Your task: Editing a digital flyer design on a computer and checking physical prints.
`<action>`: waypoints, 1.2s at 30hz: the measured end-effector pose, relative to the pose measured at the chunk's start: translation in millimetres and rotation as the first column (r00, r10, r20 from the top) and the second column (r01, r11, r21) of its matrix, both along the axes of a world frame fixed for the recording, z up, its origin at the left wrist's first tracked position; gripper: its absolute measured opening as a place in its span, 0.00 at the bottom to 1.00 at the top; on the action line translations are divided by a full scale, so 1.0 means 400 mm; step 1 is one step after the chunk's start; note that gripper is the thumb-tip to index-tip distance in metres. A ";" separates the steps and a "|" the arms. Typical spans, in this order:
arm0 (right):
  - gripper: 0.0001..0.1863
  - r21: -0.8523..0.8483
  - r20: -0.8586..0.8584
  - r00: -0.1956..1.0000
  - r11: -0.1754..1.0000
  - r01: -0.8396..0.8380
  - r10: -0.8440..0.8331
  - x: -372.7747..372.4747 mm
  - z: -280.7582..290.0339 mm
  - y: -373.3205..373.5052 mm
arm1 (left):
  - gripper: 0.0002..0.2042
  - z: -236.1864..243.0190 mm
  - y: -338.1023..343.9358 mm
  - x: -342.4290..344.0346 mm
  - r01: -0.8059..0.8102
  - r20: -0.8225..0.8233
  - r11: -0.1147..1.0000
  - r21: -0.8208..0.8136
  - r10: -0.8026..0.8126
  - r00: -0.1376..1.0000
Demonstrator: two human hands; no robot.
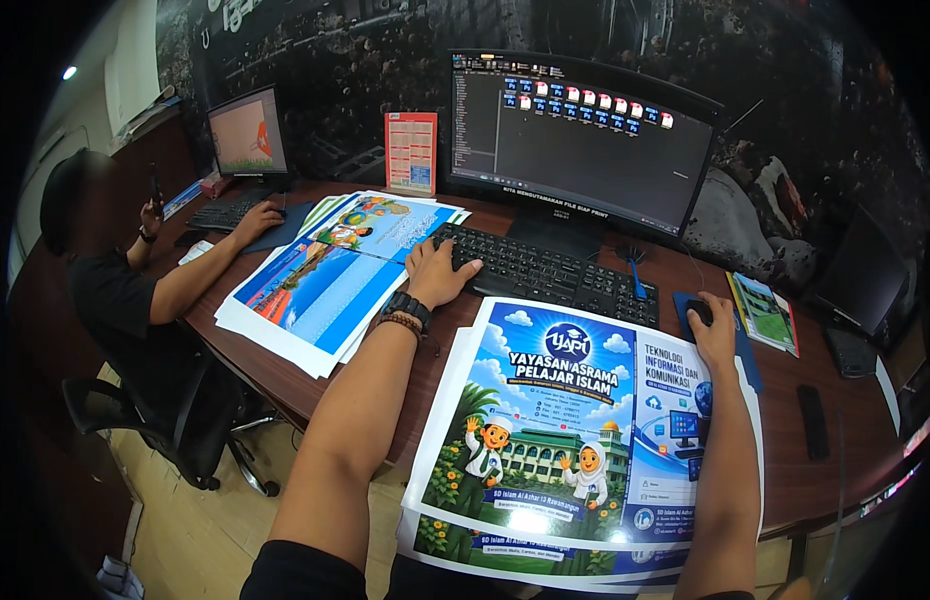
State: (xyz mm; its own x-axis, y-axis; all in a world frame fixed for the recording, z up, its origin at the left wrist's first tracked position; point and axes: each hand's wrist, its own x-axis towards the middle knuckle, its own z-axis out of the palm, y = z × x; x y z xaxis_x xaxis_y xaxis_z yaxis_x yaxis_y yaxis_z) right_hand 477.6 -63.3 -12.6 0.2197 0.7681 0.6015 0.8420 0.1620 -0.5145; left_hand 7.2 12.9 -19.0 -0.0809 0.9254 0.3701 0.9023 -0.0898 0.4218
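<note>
My left hand (440, 276), with a dark watch and a beaded bracelet at the wrist, lies on the left end of a black keyboard (547, 266), fingers apart. Over on the right, my right hand (720, 330) is wrapped round a black computer mouse (698, 312) on a blue mouse pad (748, 362). Between my forearms lies a stack of large glossy printed sheets (545, 440) with cartoon children and a green building, jutting past the desk's near edge. Behind the keyboard stands a monitor (595, 140) showing rows of file icons on a dark background.
More printed sheets (330, 290) lie left of my left arm. A red calendar (411, 150) stands behind them. At far left a person (115, 240) holds a phone (156, 190) near a second monitor (247, 133). Booklets (764, 312) and a dark slim object (814, 422) lie right.
</note>
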 end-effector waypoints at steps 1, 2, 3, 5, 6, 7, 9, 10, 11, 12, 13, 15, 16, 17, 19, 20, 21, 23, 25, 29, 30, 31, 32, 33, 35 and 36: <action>0.18 0.001 0.000 1.000 1.000 0.002 -0.002 0.005 -0.003 0.003 | 0.39 0.001 0.000 0.003 -0.017 -0.019 1.000 0.016 0.017 1.000; 0.18 -0.003 0.016 1.000 1.000 -0.013 0.013 0.009 -0.006 0.005 | 0.39 0.000 0.000 0.002 -0.017 -0.020 1.000 0.017 0.017 1.000; 0.19 -0.007 0.033 0.999 1.000 -0.028 0.028 0.012 -0.008 0.007 | 0.39 0.000 0.000 0.000 -0.020 -0.025 1.000 0.020 0.020 0.999; 0.18 -0.013 0.047 0.998 1.000 -0.028 0.028 0.014 -0.009 0.009 | 0.39 0.002 0.000 0.000 -0.022 -0.030 1.000 0.022 0.023 0.999; 0.18 -0.019 0.062 0.998 0.999 -0.028 0.029 0.014 -0.009 0.008 | 0.39 0.003 -0.001 0.000 -0.016 -0.025 1.000 0.017 0.017 1.000; 0.18 -0.019 0.063 0.998 0.999 -0.026 0.027 0.015 -0.009 0.009 | 0.39 0.005 -0.002 0.001 -0.010 -0.020 1.000 0.011 0.010 1.000; 0.17 -0.020 0.060 0.998 1.000 -0.019 0.020 0.016 -0.009 0.008 | 0.39 0.004 -0.001 0.002 -0.011 -0.021 1.000 0.014 0.012 1.000; 0.17 -0.020 0.061 0.998 1.000 -0.018 0.019 0.015 -0.007 0.006 | 0.38 0.004 -0.001 0.003 -0.013 -0.023 1.000 0.017 0.013 1.000; 0.17 -0.024 0.052 0.999 1.000 -0.011 0.012 0.008 -0.005 0.003 | 0.38 0.002 -0.001 0.001 -0.014 -0.023 1.000 0.016 0.014 1.000; 0.17 -0.029 0.044 0.999 1.000 -0.004 0.005 0.004 -0.003 0.002 | 0.38 0.000 0.000 -0.001 -0.020 -0.026 1.000 0.018 0.021 0.999; 0.17 -0.030 0.044 0.999 1.000 -0.005 0.006 0.003 -0.002 0.003 | 0.38 -0.001 0.000 -0.002 -0.027 -0.029 0.999 0.019 0.027 0.999; 0.17 -0.027 0.054 0.998 0.999 -0.024 0.026 0.006 -0.001 -0.001 | 0.38 0.002 -0.001 0.001 -0.023 -0.027 1.000 0.018 0.024 0.999; 0.17 -0.027 0.054 0.998 0.999 -0.022 0.024 0.009 -0.002 -0.001 | 0.38 0.003 -0.002 0.003 -0.022 -0.026 1.000 0.017 0.023 0.999; 0.17 -0.029 0.052 0.998 0.999 -0.026 0.027 0.010 -0.003 0.001 | 0.38 0.003 -0.002 0.002 -0.022 -0.026 1.000 0.017 0.023 0.999; 0.17 -0.030 0.049 0.998 0.999 -0.030 0.031 0.010 -0.004 0.002 | 0.38 0.001 0.000 -0.001 -0.026 -0.040 0.999 0.019 0.027 0.999; 0.17 -0.036 0.046 0.999 0.999 -0.025 0.027 0.007 -0.002 0.000 | 0.38 0.001 0.000 -0.001 -0.025 -0.040 0.999 0.019 0.026 0.999; 0.17 -0.041 0.043 0.999 0.999 -0.020 0.022 0.005 -0.001 0.000 | 0.38 0.001 0.000 -0.001 -0.022 -0.036 1.000 0.020 0.023 0.999; 0.17 -0.043 0.042 0.999 0.999 -0.028 0.030 0.011 -0.003 0.002 | 0.38 0.000 0.000 -0.001 -0.018 -0.032 1.000 0.021 0.019 0.999; 0.17 -0.045 0.041 0.999 0.998 -0.035 0.036 0.015 -0.006 0.004 | 0.38 -0.002 0.002 0.000 -0.017 -0.036 0.999 0.032 0.018 0.999; 0.17 -0.039 0.047 0.998 0.999 -0.033 0.035 0.014 -0.005 0.005 | 0.38 -0.005 0.002 -0.002 -0.020 -0.037 0.999 0.037 0.021 0.999; 0.17 -0.039 0.044 0.998 0.999 -0.032 0.034 0.012 -0.005 0.004 | 0.38 -0.005 0.002 -0.003 -0.020 -0.038 0.999 0.033 0.021 0.999; 0.17 -0.040 0.044 0.998 0.999 -0.031 0.033 0.007 -0.003 0.002 | 0.38 -0.005 0.003 -0.003 -0.020 -0.038 0.999 0.028 0.021 0.999; 0.18 -0.046 0.039 0.999 0.999 -0.020 0.022 0.003 0.000 -0.001 | 0.38 -0.004 0.003 -0.002 -0.019 -0.038 0.999 0.028 0.020 0.999; 0.18 -0.053 0.035 0.999 0.999 -0.009 0.011 0.002 0.002 -0.003 | 0.38 -0.004 0.003 -0.002 -0.021 -0.038 0.999 0.028 0.022 0.999; 0.18 -0.049 0.032 0.999 0.999 0.000 0.002 0.007 -0.003 0.001 | 0.38 -0.004 0.004 -0.002 -0.021 -0.039 0.999 0.028 0.022 0.999; 0.18 -0.045 0.030 1.000 0.999 0.007 -0.006 0.009 -0.003 0.002 | 0.38 -0.003 0.005 -0.003 -0.003 -0.015 1.000 0.013 0.003 1.000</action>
